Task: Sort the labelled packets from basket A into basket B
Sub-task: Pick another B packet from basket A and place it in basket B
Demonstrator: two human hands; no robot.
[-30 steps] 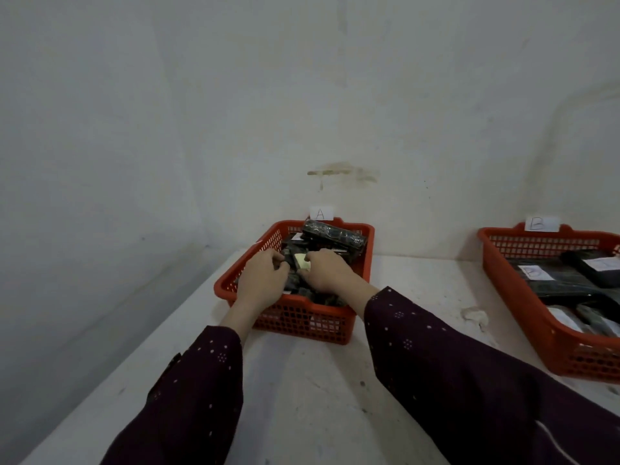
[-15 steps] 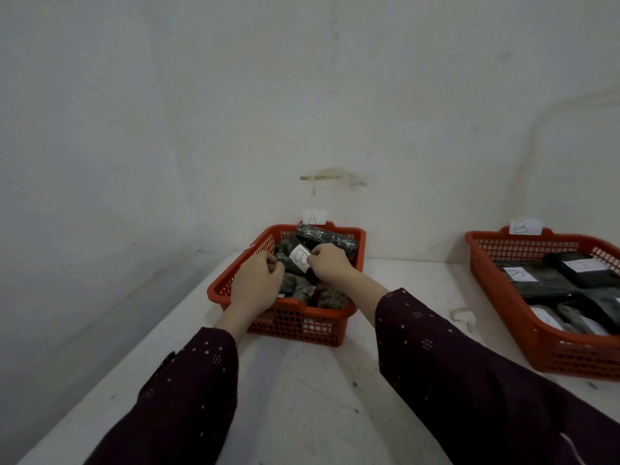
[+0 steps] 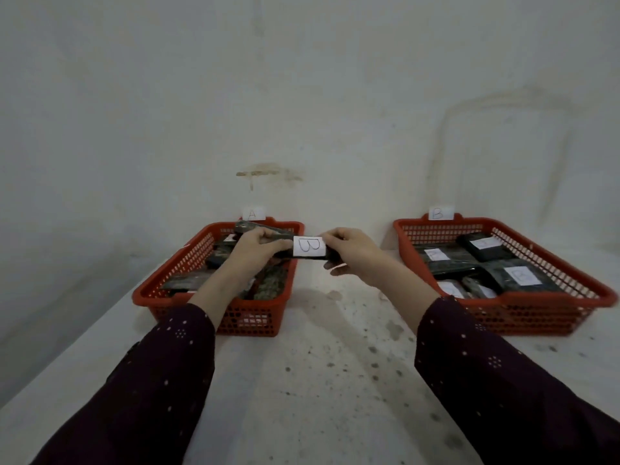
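Note:
A dark packet with a white label marked B (image 3: 309, 247) is held up between both hands, just past the right rim of basket A (image 3: 161, 290). My left hand (image 3: 258, 246) grips its left end and my right hand (image 3: 352, 251) grips its right end. Basket A is red, tagged A at the back, and holds several dark packets (image 3: 268, 283). Basket B (image 3: 503, 298), red and tagged B, stands to the right with several labelled dark packets (image 3: 520, 276) inside.
Both baskets stand on a white, speckled tabletop (image 3: 318, 380) against a white wall. A strip of bare tabletop separates the two baskets. The table's left edge runs diagonally at the lower left.
Both hands have lifted the B-labelled packet out of basket A and carried it right, past the basket's rim. The camera view has swung right, showing basket B fully.

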